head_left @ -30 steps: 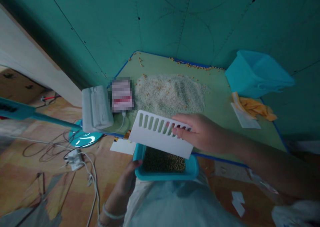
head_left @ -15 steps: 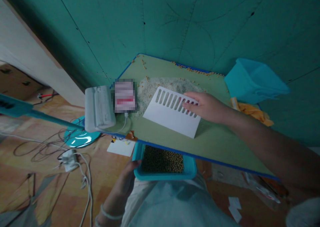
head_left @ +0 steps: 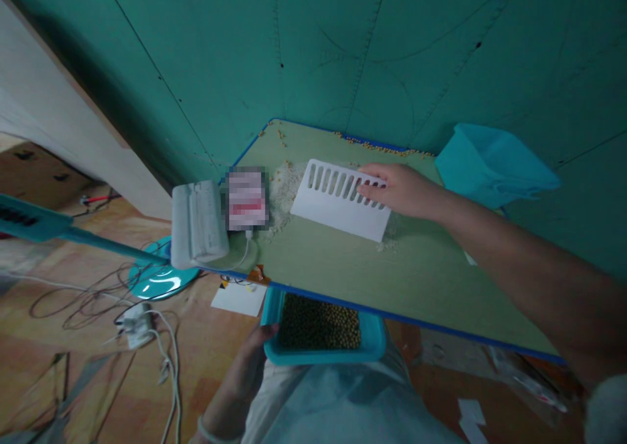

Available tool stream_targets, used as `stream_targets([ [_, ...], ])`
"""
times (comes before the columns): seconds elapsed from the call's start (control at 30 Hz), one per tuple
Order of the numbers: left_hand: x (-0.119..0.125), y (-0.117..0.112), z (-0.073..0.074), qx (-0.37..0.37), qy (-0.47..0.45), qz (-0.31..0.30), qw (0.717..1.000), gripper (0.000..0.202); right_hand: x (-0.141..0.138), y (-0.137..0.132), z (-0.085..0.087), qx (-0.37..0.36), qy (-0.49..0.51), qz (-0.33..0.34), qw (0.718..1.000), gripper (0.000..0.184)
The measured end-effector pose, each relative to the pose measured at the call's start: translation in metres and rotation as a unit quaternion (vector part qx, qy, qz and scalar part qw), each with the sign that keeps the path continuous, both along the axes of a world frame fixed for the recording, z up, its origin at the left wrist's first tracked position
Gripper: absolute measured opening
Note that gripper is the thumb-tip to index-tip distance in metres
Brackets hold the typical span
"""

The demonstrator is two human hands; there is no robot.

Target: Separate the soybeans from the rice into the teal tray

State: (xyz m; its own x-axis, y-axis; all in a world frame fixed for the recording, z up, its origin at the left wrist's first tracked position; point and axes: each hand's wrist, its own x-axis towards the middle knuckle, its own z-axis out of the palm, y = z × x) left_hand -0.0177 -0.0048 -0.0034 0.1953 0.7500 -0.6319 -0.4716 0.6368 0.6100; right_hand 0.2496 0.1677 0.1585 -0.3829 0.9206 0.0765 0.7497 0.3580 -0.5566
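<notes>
My right hand [head_left: 402, 189] grips the top edge of a white slotted scraper card [head_left: 337, 199], which stands tilted on the green table [head_left: 343, 268] against a heap of white grains [head_left: 283, 189]. The card hides most of the heap. My left hand [head_left: 247, 365] holds a teal tray of yellowish beans [head_left: 321, 330] just below the table's front edge, over my lap.
A white lamp head [head_left: 196, 222] on a teal arm and a blurred box [head_left: 246, 198] sit at the table's left end. A teal bin [head_left: 490, 163] stands at the right, loose beans [head_left: 382, 147] lie along the back edge, cables [head_left: 147, 326] on the floor.
My right hand has carried the scraper card from above the tray out across the table to the far side of the grain heap. The tray stays in my left hand.
</notes>
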Motion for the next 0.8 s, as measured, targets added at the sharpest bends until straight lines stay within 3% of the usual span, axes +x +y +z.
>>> stream_targets([
  [0.1, 0.0, 0.0, 0.003, -0.001, 0.006, 0.002, 1.0, 0.02, 0.0, -0.003, 0.018, 0.026, 0.007, 0.004, 1.0, 0.015],
  [0.2, 0.001, 0.0, 0.002, 0.01, 0.01, 0.006, 1.0, 0.015, 0.007, 0.003, 0.032, 0.086, -0.01, -0.035, 0.996, 0.013],
  [0.33, 0.002, 0.001, -0.001, 0.004, 0.005, 0.02, 1.0, 0.012, 0.023, 0.025, 0.034, 0.128, -0.045, -0.088, 0.987, 0.012],
  [0.53, 0.0, -0.001, -0.001, 0.007, 0.008, 0.02, 1.0, 0.015, 0.052, 0.072, 0.019, 0.027, 0.054, -0.126, 0.99, 0.008],
  [0.67, -0.006, -0.002, -0.009, -0.017, 0.07, 0.031, 0.997, 0.02, 0.06, 0.102, 0.015, -0.134, 0.18, -0.144, 0.964, 0.005],
  [0.8, -0.012, 0.002, -0.014, 0.018, 0.091, 0.017, 0.996, 0.04, 0.056, 0.123, 0.006, -0.171, 0.196, -0.124, 0.958, 0.007],
])
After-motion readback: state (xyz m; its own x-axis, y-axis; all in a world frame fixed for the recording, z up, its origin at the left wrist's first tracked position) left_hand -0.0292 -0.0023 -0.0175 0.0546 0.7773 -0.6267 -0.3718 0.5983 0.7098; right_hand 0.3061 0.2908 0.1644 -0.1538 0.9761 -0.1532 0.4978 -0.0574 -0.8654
